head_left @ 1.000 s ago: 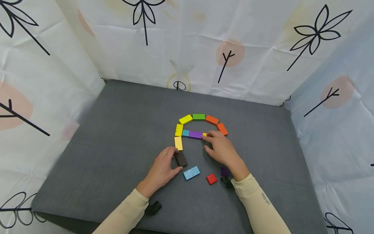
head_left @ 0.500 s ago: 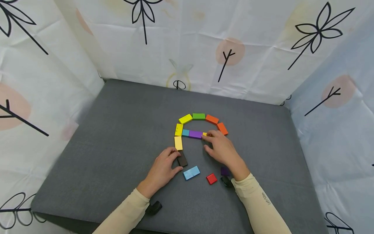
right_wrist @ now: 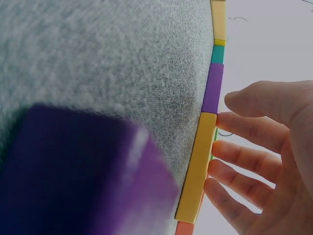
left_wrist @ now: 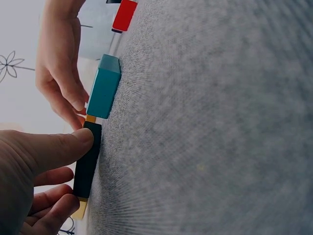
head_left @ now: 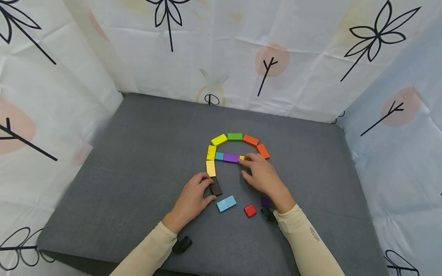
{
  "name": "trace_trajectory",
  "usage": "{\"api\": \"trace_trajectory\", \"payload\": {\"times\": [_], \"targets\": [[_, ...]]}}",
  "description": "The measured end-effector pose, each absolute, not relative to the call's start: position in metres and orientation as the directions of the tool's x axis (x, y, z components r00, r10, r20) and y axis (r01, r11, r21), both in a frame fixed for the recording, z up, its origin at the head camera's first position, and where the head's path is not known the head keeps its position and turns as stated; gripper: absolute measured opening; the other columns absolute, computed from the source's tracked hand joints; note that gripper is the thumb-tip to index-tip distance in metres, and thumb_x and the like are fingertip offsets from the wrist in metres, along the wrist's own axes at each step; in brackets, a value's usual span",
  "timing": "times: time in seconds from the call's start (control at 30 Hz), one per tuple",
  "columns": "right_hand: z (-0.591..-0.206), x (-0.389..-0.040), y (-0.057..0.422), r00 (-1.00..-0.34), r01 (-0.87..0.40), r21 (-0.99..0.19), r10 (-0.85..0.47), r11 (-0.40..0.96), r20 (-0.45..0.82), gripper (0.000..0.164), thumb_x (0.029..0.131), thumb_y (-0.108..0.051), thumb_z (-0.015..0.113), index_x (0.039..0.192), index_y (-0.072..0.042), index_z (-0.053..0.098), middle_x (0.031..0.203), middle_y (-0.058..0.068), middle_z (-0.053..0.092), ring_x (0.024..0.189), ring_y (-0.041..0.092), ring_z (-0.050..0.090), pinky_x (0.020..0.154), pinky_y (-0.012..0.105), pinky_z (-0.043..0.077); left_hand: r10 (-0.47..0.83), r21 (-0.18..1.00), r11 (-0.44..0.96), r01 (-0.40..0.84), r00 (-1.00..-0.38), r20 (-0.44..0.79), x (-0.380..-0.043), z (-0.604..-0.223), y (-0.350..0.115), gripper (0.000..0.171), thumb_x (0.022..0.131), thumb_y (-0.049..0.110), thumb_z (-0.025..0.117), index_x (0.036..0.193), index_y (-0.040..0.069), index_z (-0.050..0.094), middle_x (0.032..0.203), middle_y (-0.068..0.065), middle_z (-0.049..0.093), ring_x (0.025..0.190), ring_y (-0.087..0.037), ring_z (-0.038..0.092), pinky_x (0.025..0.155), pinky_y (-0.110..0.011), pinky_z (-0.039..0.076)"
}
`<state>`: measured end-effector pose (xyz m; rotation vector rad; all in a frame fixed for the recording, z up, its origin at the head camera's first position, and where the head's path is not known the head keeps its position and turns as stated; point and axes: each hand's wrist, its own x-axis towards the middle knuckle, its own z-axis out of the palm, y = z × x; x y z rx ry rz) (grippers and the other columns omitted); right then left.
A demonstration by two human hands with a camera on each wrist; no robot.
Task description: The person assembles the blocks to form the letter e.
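Observation:
My left hand (head_left: pixel 191 197) pinches a dark, nearly black block (head_left: pixel 216 188) end to end, its thumb at the near end and fingers at the far end. The block lies on the grey table below a pale yellow block (head_left: pixel 210 168). My right hand (head_left: pixel 260 174) has its fingertips along the far side of a yellow-orange block (right_wrist: pixel 196 169); its thumb stays apart. In the head view that hand covers most of this block. A purple block (head_left: pixel 231 158) and a small teal block (head_left: pixel 219 156) continue the row leftward.
Yellow blocks (head_left: pixel 219 140), a green block (head_left: pixel 235 137) and orange blocks (head_left: pixel 250 140) form an arch at the back. A light blue block (head_left: pixel 226 203), a red block (head_left: pixel 250 210) and a dark purple block (head_left: pixel 265 201) lie nearer the front of the grey table (head_left: pixel 155 145).
The left fingers have shifted slightly right, and the dark block's far end has swung a little with them. My right hand has stayed in place at the yellow-orange block.

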<state>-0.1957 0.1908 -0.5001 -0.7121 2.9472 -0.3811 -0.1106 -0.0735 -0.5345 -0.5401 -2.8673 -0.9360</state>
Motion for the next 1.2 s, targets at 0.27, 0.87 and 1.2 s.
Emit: {"api": "trace_trajectory", "payload": {"times": [0.27,0.87,1.2], "targets": [[-0.499,-0.196,0.191,-0.889,-0.433,-0.283,-0.458,0.856,-0.024,0.047,0.101,-0.024,0.078,0.147,-0.015,0.071,0.139,0.010,0.063,0.120,0.028,0.058,0.098,0.049,0.056,0.302,0.562,0.751,0.347,-0.937,0.175,-0.111,-0.535,-0.073,0.045,0.079,0.010,0.100,0.117,0.004,0.077,0.128,-0.011,0.064,0.114,-0.027,0.063,0.096,-0.048,0.058],[-0.497,-0.189,0.197,-0.911,-0.400,-0.431,-0.403,0.809,0.088,0.045,0.100,-0.018,0.077,0.144,-0.006,0.071,0.139,0.013,0.065,0.126,0.033,0.061,0.105,0.055,0.054,0.376,0.497,0.748,0.439,-0.898,0.227,-0.105,-0.528,-0.085,0.041,0.091,0.009,0.090,0.129,0.002,0.077,0.139,-0.014,0.063,0.125,-0.030,0.062,0.103,-0.046,0.056],[-0.476,-0.151,0.200,-0.870,-0.492,-0.451,-0.433,0.745,0.235,0.038,0.093,-0.013,0.084,0.131,-0.007,0.078,0.132,0.010,0.067,0.122,0.029,0.063,0.097,0.051,0.059,0.640,0.310,0.667,0.678,-0.734,0.228,-0.120,-0.517,-0.120,0.046,0.095,0.010,0.084,0.140,0.003,0.073,0.150,-0.015,0.059,0.141,-0.032,0.055,0.113,-0.048,0.050]]}}
